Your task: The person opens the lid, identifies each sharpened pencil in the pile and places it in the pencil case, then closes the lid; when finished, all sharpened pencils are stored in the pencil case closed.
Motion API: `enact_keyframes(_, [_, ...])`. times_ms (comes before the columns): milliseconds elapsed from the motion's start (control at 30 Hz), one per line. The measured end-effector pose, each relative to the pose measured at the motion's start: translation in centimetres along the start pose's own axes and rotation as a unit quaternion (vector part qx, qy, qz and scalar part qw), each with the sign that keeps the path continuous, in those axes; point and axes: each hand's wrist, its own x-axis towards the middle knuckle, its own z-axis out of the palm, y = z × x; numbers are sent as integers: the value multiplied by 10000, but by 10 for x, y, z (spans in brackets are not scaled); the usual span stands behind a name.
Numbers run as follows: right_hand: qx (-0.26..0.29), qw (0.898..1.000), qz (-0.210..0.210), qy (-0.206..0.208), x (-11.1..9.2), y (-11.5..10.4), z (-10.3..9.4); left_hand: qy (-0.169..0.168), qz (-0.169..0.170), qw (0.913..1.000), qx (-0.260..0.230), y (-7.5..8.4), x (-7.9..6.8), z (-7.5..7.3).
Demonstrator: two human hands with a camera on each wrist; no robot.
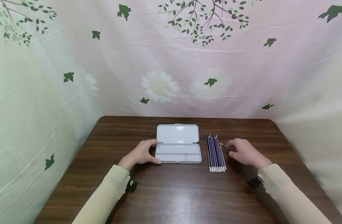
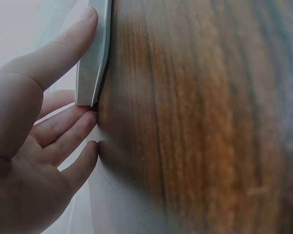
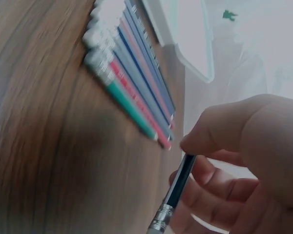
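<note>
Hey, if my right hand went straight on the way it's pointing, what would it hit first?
Most likely the row of pencils to its left; the held pencil in your right hand would probably reach them first, though its height above the table is hard to judge.

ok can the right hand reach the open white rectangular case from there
Probably yes: only the flat row of slim multicoloured pencils lies between the right hand and the white case, seemingly low enough to pass over.

head view looks forward and down; close-up wrist views share its tabletop [image 1: 171, 193].
</note>
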Motion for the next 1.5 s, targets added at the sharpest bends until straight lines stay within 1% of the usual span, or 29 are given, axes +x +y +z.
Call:
enact_keyframes(100, [130, 9991, -368, 152, 5, -8, 2, 3, 17, 10000, -38, -1, 0, 0])
enact_keyframes(200, [305, 9973, -650, 179, 9, -18, 6, 24, 46, 10000, -35, -1, 0, 0])
enact_keyframes(300, [390, 9934, -1051, 243, 15, -28, 13, 43, 67, 10000, -20, 0, 1, 0])
enact_keyframes(500, [347, 9775, -2028, 474, 26, -52, 30, 42, 111, 9999, -41, 1, 1, 0])
enact_keyframes(567, [387, 9734, -2207, 488, 30, -62, 35, 36, 128, 9999, -43, 1, 1, 0])
enact_keyframes(700, [480, 9689, -2390, 432, 39, -81, 45, 53, 102, 9999, -20, 0, 1, 1])
enact_keyframes(933, [766, 9682, -2381, 95, 51, -116, 64, 45, -16, 10000, 2, -2, 0, 1])
enact_keyframes(1033, [712, 9657, -2495, 99, 56, -127, 73, 33, -39, 10000, -8, -2, 0, 1])
enact_keyframes(1133, [586, 9614, -2682, 182, 60, -137, 82, 69, 10, 10000, -32, -2, 0, 1])
enact_keyframes(1233, [607, 9585, -2778, 214, 63, -146, 89, 97, 63, 9999, -59, -2, -1, 1])
enact_keyframes(1367, [749, 9571, -2794, 150, 66, -153, 96, 116, 128, 9998, -94, -3, -2, 1])
enact_keyframes(1500, [774, 9565, -2809, 150, 66, -154, 98, 128, 179, 9997, -129, -2, -2, 1])
